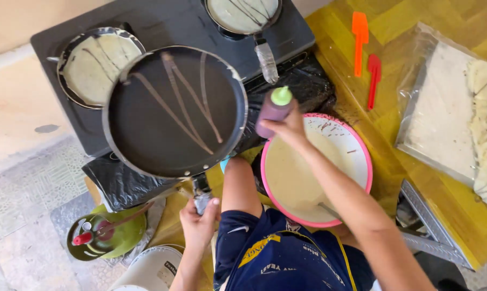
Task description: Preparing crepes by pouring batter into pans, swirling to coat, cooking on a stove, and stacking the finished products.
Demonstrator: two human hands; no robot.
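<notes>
My left hand (199,221) grips the handle of a black frying pan (173,113), which it holds over the front of a black stove (168,21). Thin brown batter lines cross the pan's dark surface. My right hand (289,126) holds a purple squeeze bottle (275,108) with a green cap, upright, just right of the pan's rim. Below that hand sits a pink-rimmed bowl (362,156) of pale batter with a ladle handle (330,210) in it.
Two more pans with pale, brown-striped crepes sit on the stove, one at the left (98,67), one at the back (243,13). An orange spatula (359,40), a red spatula (374,78) and a plastic-covered tray (443,108) of crepes lie on the yellow table. A green gas cylinder (106,234) stands lower left.
</notes>
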